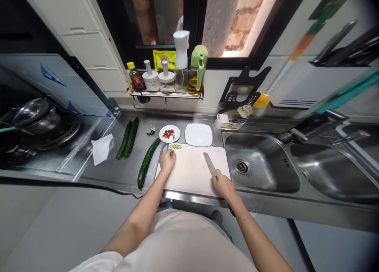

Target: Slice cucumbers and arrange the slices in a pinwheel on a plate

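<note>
A pale cutting board [192, 171] lies at the counter's front edge. My right hand [222, 183] is wrapped round the handle of a knife [210, 164], its blade pointing up and left over the board. At the board's upper left, my left hand [167, 160] has its fingers pinched together on something small and green, too hidden to name. Just above those fingers sits a short row of cucumber slices [175, 147]. Left of the board lies a whole cucumber [147, 163]. Behind the board stand a plate of red pieces [169, 134] and a white square plate [198, 134].
Two more cucumbers [128, 138], green scraps [151, 130] and a white tissue [101, 149] lie on the left counter. A stove with a pot [41, 116] is far left. The sink [260, 161] adjoins the board's right. A bottle rack [168, 94] hangs behind.
</note>
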`<action>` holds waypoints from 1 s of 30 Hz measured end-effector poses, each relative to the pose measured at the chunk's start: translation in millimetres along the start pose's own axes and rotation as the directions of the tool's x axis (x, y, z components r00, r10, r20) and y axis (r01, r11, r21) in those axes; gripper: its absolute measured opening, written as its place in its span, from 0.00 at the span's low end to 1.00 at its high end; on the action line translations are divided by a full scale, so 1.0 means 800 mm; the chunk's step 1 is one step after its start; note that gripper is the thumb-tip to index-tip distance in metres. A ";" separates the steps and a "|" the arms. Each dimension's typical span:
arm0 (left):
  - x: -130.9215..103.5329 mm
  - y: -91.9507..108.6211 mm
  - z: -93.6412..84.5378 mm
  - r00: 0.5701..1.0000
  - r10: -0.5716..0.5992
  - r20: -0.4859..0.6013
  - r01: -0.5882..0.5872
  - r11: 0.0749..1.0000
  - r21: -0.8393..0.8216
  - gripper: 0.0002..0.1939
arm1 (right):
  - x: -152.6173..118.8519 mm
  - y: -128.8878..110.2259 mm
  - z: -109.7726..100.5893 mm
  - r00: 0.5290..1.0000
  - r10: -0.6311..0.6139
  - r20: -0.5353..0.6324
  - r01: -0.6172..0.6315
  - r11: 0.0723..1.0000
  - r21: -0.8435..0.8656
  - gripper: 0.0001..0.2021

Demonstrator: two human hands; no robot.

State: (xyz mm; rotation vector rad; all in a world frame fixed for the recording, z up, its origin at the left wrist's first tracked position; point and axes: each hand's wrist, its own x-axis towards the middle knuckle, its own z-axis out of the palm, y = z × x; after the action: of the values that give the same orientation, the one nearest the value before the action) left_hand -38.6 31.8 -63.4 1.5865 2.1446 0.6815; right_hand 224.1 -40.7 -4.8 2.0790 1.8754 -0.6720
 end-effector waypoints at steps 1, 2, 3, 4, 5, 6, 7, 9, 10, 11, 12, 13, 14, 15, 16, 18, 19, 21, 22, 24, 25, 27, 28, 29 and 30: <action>0.003 0.005 0.002 1.000 0.011 0.006 -0.011 1.000 0.006 0.11 | 0.000 0.000 0.000 1.000 0.001 0.000 -0.001 1.000 0.000 0.16; 0.007 0.010 0.003 1.000 0.021 0.015 -0.021 1.000 0.014 0.12 | -0.001 -0.001 -0.001 1.000 0.003 0.001 -0.003 1.000 0.000 0.15; 0.010 0.015 0.004 0.999 0.032 0.025 -0.032 0.999 0.024 0.13 | -0.001 -0.001 -0.001 1.000 0.005 0.001 -0.005 1.000 0.001 0.15; 0.014 0.020 0.004 0.998 0.044 0.035 -0.045 0.998 0.035 0.14 | -0.001 -0.002 -0.001 1.000 0.007 0.001 -0.007 1.000 0.001 0.15; 0.017 0.025 0.005 0.997 0.057 0.047 -0.060 0.997 0.051 0.15 | -0.001 -0.002 -0.001 1.000 0.009 0.003 -0.009 1.000 0.001 0.14; 0.021 0.030 0.006 0.996 0.067 0.060 -0.072 0.995 0.072 0.16 | -0.001 -0.002 0.000 1.000 0.011 0.003 -0.011 1.000 0.002 0.14; 0.024 0.034 0.006 0.995 0.072 0.073 -0.080 0.992 0.100 0.17 | -0.001 -0.002 0.000 1.000 0.011 0.002 -0.011 1.000 0.004 0.14; 0.030 0.042 0.007 0.993 0.071 0.096 -0.086 0.982 0.169 0.18 | 0.000 -0.001 0.001 1.000 0.009 -0.002 -0.009 1.000 0.008 0.15; 0.033 0.045 0.008 0.992 0.070 0.108 -0.091 0.975 0.204 0.18 | 0.000 -0.001 0.001 1.000 0.007 -0.005 -0.007 1.000 0.011 0.15; 0.036 0.047 0.008 0.990 0.072 0.122 -0.099 0.966 0.238 0.18 | 0.000 0.000 0.002 1.000 0.006 -0.008 -0.006 1.000 0.013 0.15; 0.038 0.049 0.009 0.988 0.078 0.137 -0.113 0.957 0.267 0.17 | 0.000 0.000 0.002 1.000 0.007 -0.008 -0.007 1.000 0.013 0.15; 0.040 0.049 0.009 0.985 0.088 0.149 -0.129 0.948 0.292 0.17 | 0.001 0.000 0.002 1.000 0.008 -0.006 -0.008 1.000 0.013 0.15; 0.042 0.050 0.009 0.982 0.099 0.159 -0.145 0.940 0.310 0.16 | 0.001 0.000 0.003 1.000 0.008 -0.004 -0.008 1.000 0.012 0.15; 0.044 0.049 0.009 0.980 0.108 0.167 -0.157 0.933 0.323 0.15 | 0.001 0.001 0.003 1.000 0.008 -0.003 -0.008 1.000 0.011 0.15; 0.046 0.049 0.010 0.979 0.115 0.170 -0.167 0.929 0.329 0.14 | 0.001 0.001 0.003 1.000 0.008 -0.005 -0.008 1.000 0.009 0.15; 0.049 0.046 0.011 0.978 0.128 0.166 -0.177 0.928 0.327 0.14 | 0.000 0.001 0.003 1.000 0.005 -0.013 -0.005 1.000 0.007 0.15; 0.050 0.045 0.011 0.978 0.132 0.161 -0.179 0.930 0.322 0.15 | 0.000 0.001 0.003 1.000 0.004 -0.019 -0.004 1.000 0.007 0.15; 0.052 0.042 0.013 0.978 0.141 0.155 -0.183 0.934 0.308 0.16 | 0.000 0.002 0.003 1.000 0.002 -0.022 -0.002 1.000 0.004 0.15; 0.053 0.041 0.013 0.977 0.145 0.155 -0.187 0.935 0.301 0.16 | 0.000 0.002 0.003 1.000 0.001 -0.020 -0.001 1.000 0.002 0.15; 0.055 0.039 0.014 0.974 0.156 0.163 -0.198 0.937 0.288 0.15 | 0.000 0.002 0.004 1.000 0.003 -0.015 -0.003 1.000 -0.003 0.15; 0.055 0.038 0.014 0.973 0.163 0.163 -0.204 0.938 0.280 0.14 | 0.001 0.002 0.004 1.000 0.004 -0.013 -0.004 1.000 -0.005 0.15; 0.056 0.038 0.014 0.972 0.179 0.152 -0.215 0.941 0.262 0.12 | 0.001 0.002 0.004 1.000 0.005 -0.011 -0.005 1.000 -0.007 0.15; 0.056 0.038 0.014 0.972 0.188 0.143 -0.219 0.943 0.252 0.12 | 0.001 0.002 0.004 1.000 0.004 -0.010 -0.004 1.000 -0.009 0.15; 0.056 0.039 0.014 0.971 0.193 0.138 -0.222 0.945 0.239 0.11 | 0.002 0.002 0.004 1.000 0.002 -0.008 -0.002 1.000 -0.011 0.15; 0.056 0.039 0.014 0.972 0.193 0.135 -0.219 0.950 0.222 0.11 | 0.002 0.002 0.004 1.000 0.000 -0.006 0.000 1.000 -0.013 0.15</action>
State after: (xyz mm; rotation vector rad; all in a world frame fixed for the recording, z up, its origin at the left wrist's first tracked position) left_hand -20.9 83.9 -54.6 1.9456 2.0576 0.3969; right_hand 225.5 -41.1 -8.1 2.0757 1.8783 -0.6526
